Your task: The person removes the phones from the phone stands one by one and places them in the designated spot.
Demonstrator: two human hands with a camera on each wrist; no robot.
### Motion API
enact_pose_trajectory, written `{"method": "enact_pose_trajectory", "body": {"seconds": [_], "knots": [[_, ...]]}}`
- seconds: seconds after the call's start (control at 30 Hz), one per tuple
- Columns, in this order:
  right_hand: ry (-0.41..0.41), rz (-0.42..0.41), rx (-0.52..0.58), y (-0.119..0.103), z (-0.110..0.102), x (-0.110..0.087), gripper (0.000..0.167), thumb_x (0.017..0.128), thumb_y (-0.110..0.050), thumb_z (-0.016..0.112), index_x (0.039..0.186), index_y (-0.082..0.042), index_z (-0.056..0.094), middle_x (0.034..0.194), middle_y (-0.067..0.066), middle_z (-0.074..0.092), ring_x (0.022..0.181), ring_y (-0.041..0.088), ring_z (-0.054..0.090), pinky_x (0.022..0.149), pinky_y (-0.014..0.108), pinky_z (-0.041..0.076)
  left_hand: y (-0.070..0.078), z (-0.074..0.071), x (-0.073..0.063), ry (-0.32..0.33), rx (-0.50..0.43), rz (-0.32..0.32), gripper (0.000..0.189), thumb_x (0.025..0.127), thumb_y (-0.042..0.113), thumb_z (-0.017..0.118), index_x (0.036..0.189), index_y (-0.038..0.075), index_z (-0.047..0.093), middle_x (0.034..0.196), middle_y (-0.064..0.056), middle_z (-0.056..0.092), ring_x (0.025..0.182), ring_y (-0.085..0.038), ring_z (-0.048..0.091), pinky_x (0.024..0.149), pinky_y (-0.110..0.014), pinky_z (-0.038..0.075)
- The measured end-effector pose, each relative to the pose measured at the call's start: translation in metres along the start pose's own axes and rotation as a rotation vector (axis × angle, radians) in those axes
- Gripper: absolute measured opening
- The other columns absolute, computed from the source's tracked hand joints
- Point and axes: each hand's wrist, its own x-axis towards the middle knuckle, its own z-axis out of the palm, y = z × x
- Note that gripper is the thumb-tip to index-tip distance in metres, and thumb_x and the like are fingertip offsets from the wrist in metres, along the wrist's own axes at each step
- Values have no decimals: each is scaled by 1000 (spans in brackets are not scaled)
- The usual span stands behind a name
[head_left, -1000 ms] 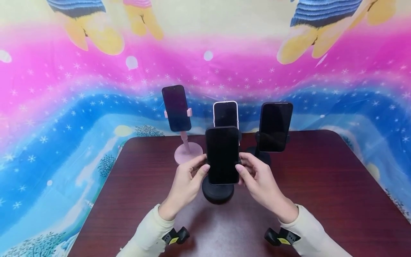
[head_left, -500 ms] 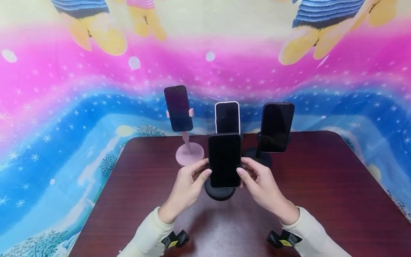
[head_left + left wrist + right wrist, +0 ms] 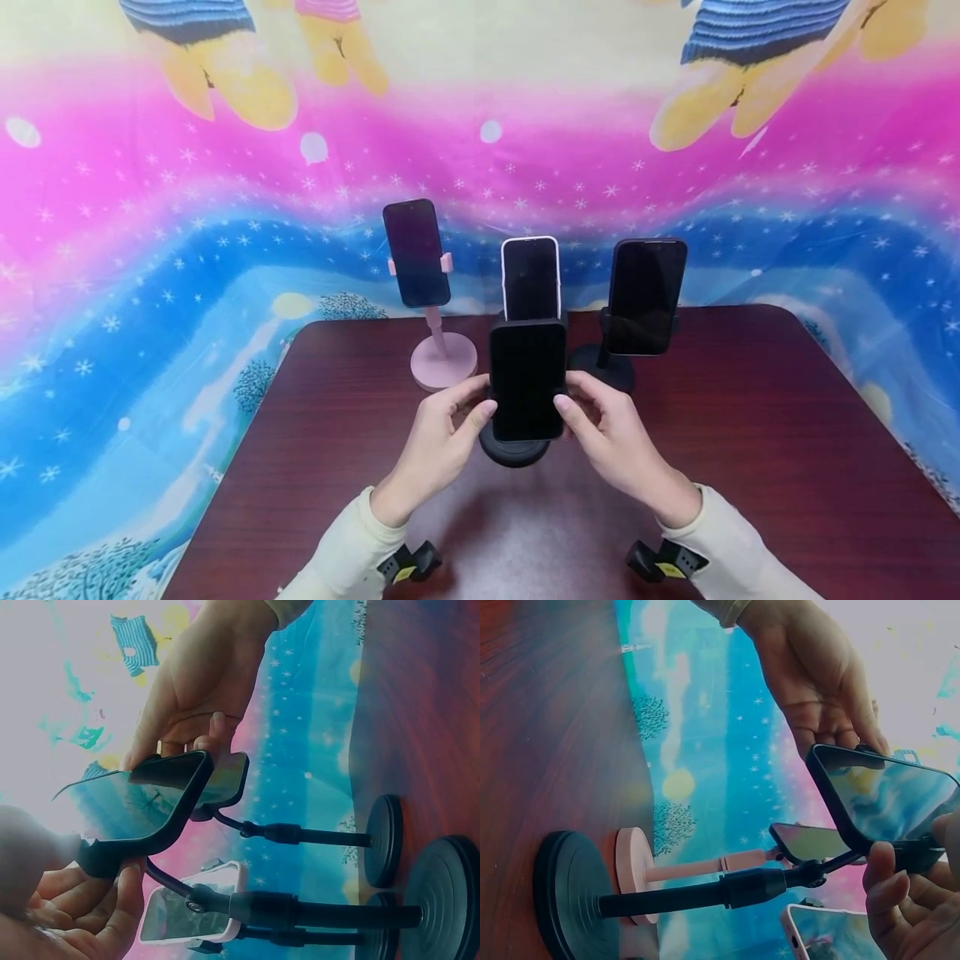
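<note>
A black smartphone (image 3: 527,381) with a dark screen sits in the clamp of a black phone stand (image 3: 330,913), whose round base (image 3: 514,452) shows below it. My left hand (image 3: 438,437) pinches the phone's left side at the clamp, thumb in front and fingers behind. On the opposite side my right hand (image 3: 621,429) does likewise. Both wrist views show the phone tilted on the stand's thin bent neck (image 3: 840,862). The fingers behind the phone are partly hidden in the head view.
Behind stand a phone on a pink stand (image 3: 442,360), a white-cased phone (image 3: 532,279) directly behind the held one, and a black-cased phone (image 3: 647,296) on a black stand at right. A reddish-brown table (image 3: 750,433) meets a printed cloth backdrop (image 3: 480,183).
Both hands and the phone have come slightly down. The phone's top edge sits lower, showing more of the white-cased phone behind it. Both hands keep their hold.
</note>
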Motion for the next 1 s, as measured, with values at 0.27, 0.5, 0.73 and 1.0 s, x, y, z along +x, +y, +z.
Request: {"method": "enact_pose_trajectory", "body": {"seconds": [0.27, 0.5, 0.73, 1.0], "knots": [[3, 2, -1, -4, -6, 9, 14, 99, -4, 62, 112, -8, 66, 81, 0, 61, 66, 5, 54, 58, 23, 50, 0, 2, -2, 6, -25, 20, 32, 101, 9, 61, 131, -2, 63, 126, -16, 70, 109, -17, 69, 93, -31, 58], [37, -47, -12, -13, -12, 27, 21, 99, -5, 60, 119, -8, 67, 85, 1, 64, 75, 8, 56, 69, 22, 48, -1, 2, -4, 10, -28, -4, 32, 100, 8, 62, 131, -1, 63, 127, -16, 69, 111, -20, 69, 94, -28, 57], [-3, -55, 53, -21, -12, 42, 24, 100, -5, 60, 123, -8, 66, 99, 3, 70, 88, 8, 63, 79, 22, 52, -2, 2, -6, 11, -38, -9, 33, 101, 10, 62, 132, -1, 63, 128, -16, 69, 112, -19, 69, 95, -26, 57], [-80, -14, 177, -28, -8, 55, 34, 99, -9, 64, 133, -12, 59, 110, 12, 71, 90, 13, 73, 77, 30, 62, -3, 1, -4, 0, -36, 30, 34, 101, 13, 62, 132, 0, 62, 128, -15, 69, 111, -17, 69, 94, -26, 57]]}}
